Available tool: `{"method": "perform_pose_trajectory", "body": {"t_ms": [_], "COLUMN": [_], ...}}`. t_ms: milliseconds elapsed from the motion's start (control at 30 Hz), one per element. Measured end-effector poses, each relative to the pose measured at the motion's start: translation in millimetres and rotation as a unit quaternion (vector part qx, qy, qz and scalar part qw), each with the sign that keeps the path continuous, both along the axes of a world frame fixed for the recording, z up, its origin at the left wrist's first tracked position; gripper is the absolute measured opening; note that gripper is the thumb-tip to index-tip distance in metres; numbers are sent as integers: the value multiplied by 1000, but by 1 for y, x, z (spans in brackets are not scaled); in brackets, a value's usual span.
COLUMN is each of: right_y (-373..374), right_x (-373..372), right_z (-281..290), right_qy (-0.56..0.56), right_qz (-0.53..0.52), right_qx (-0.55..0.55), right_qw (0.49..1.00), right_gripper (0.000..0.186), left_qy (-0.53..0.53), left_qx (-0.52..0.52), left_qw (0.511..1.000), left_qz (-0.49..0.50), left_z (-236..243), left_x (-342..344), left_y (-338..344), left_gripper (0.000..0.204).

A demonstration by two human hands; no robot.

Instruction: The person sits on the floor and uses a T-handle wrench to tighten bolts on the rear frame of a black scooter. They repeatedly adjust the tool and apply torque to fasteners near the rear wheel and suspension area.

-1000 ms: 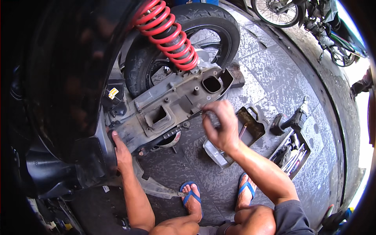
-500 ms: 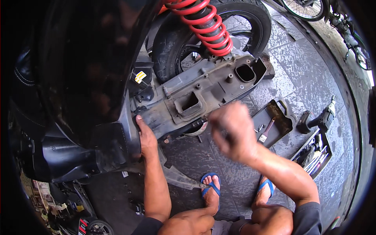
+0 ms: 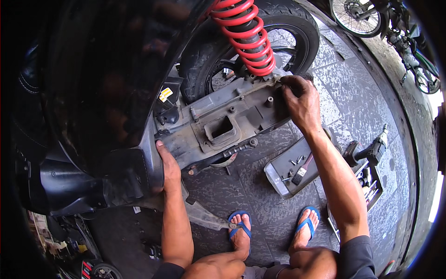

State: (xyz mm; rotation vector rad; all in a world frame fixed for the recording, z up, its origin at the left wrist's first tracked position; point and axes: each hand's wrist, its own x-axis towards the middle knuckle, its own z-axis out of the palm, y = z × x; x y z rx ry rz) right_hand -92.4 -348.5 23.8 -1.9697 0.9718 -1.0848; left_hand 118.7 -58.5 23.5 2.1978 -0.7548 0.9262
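Note:
My left hand (image 3: 168,169) grips the edge of a scooter's glossy black body panel (image 3: 125,172), thumb along the edge, other fingers hidden behind it. My right hand (image 3: 304,104) reaches over the far right end of a dusty grey housing (image 3: 181,146) with open ducts. Its thumb and forefinger are pinched together close under the lower end of the red coil-spring shock absorber (image 3: 253,49). What they hold, if anything, is too small to make out. The hand covers the housing's right-hand opening. Behind the housing stands the black wheel (image 3: 309,35).
On the dark tiled floor, a tray (image 3: 281,186) holds a paintbrush (image 3: 302,171) and several small bolts. Right of it lie a cordless power tool (image 3: 375,149) and a tool box (image 3: 378,186). My sandalled feet (image 3: 240,228) are close below. Another motorcycle (image 3: 409,51) stands far right.
My right hand has moved away from me, from above the housing's near edge to its far right end, and pinches there. My left hand keeps its place on the panel. The view has shifted slightly.

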Motion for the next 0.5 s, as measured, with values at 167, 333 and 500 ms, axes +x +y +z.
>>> {"method": "perform_pose_trajectory", "body": {"t_ms": [167,333,500], "right_y": [4,7,6], "right_x": [4,10,12], "right_z": [-5,-14,-21], "right_qy": [-8,0,10], "right_qz": [-11,-60,-101], "right_qx": [-27,-50,-143], "right_qw": [1000,997,985], "right_gripper": [15,18,17], "left_qy": [4,-20,289], "left_qx": [9,21,75], "left_qw": [1000,1000,944], "left_qz": [5,-5,139], "left_z": [2,3,10], "left_x": [-3,-1,-17], "left_y": [0,1,2], "left_gripper": [26,30,43]}}
